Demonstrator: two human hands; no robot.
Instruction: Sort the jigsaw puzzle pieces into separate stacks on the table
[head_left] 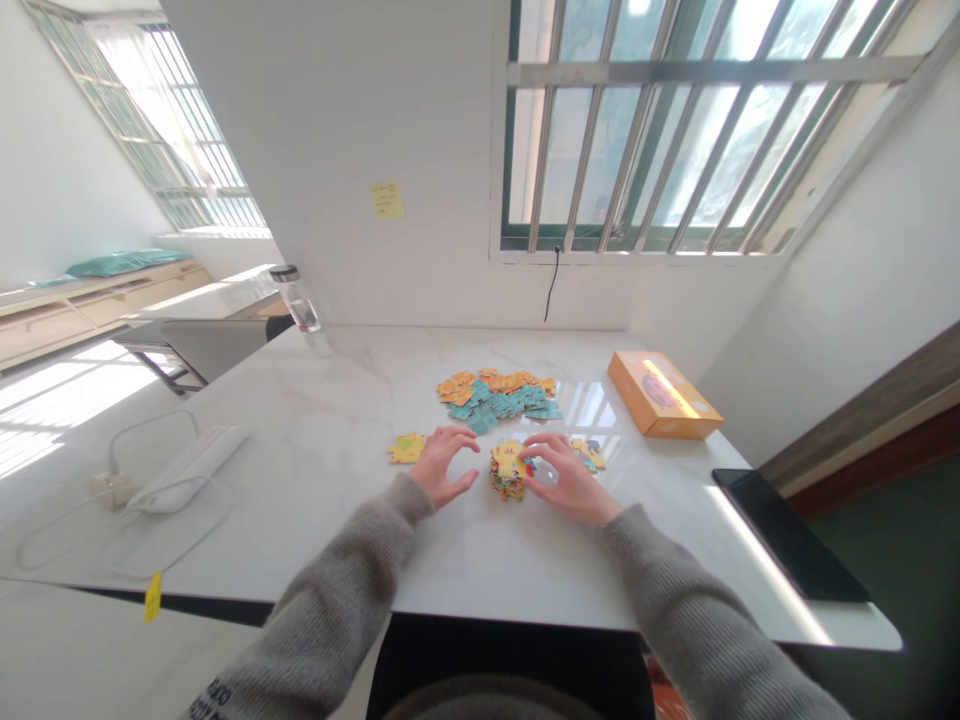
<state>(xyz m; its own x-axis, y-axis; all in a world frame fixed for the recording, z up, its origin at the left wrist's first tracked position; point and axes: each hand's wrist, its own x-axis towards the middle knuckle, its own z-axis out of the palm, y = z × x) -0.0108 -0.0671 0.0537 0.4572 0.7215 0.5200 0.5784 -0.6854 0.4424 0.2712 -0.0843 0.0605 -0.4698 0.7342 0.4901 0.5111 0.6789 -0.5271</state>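
Note:
A small stack of colourful puzzle pieces [508, 470] sits on the white marble table [337, 420] between my hands. My right hand [568, 478] rests beside the stack with fingertips touching its right side, fingers curved and apart. My left hand [444, 462] hovers just left of the stack, fingers spread, holding nothing. A spread of orange and teal pieces [499, 395] lies farther back. A single yellow piece [406, 447] lies left of my left hand. A few pieces [589, 453] lie behind my right hand.
An orange puzzle box [663, 394] lies at the right. A dark tablet [791, 537] sits at the right edge. A white power strip with cable [187, 468] lies at the left. A clear bottle [298, 298] stands at the far left corner.

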